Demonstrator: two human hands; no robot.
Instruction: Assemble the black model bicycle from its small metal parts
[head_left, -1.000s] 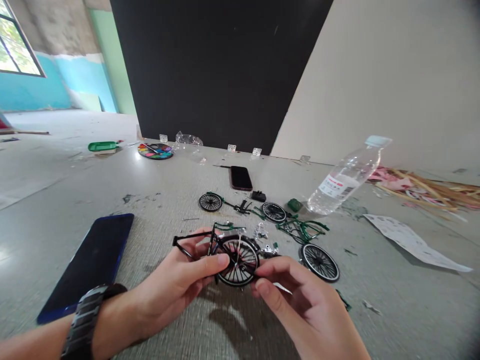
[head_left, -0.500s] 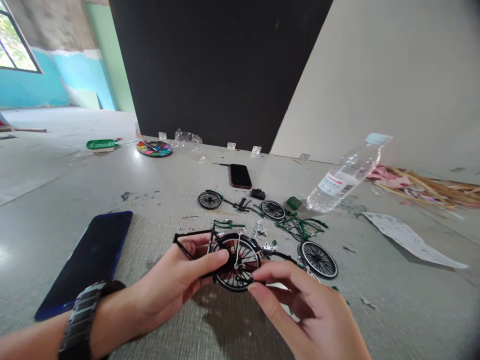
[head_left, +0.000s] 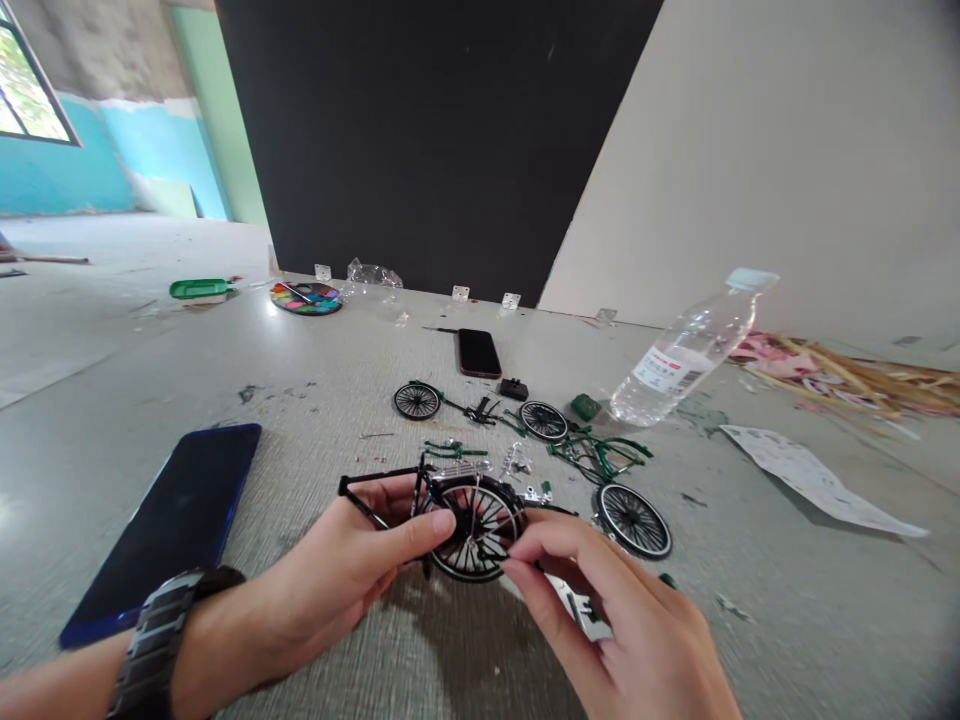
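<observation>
My left hand (head_left: 367, 545) is closed round a black miniature bicycle frame (head_left: 384, 474) fitted with one spoked wheel (head_left: 489, 515), the thumb lying across the frame beside the wheel. On the wheel's right side, the thumb and forefinger of my right hand (head_left: 607, 600) pinch a small, thin black part (head_left: 495, 557) close to the hub. The fingertips cover most of that part. Just beyond the hands lie a loose wheel (head_left: 634, 521), a green bicycle frame (head_left: 596, 455) and several small silver and green pieces (head_left: 516, 460).
A blue-edged phone (head_left: 161, 535) lies at left, a smaller phone (head_left: 478, 353) farther back. A clear plastic bottle (head_left: 694, 350) leans at right near a paper sheet (head_left: 821, 485). A paint palette (head_left: 306, 297) and a green tray (head_left: 198, 289) lie at the back left.
The bicycle frame has tilted slightly in my left hand. My right fingers have shifted a little, and more of the thin black part shows by the hub.
</observation>
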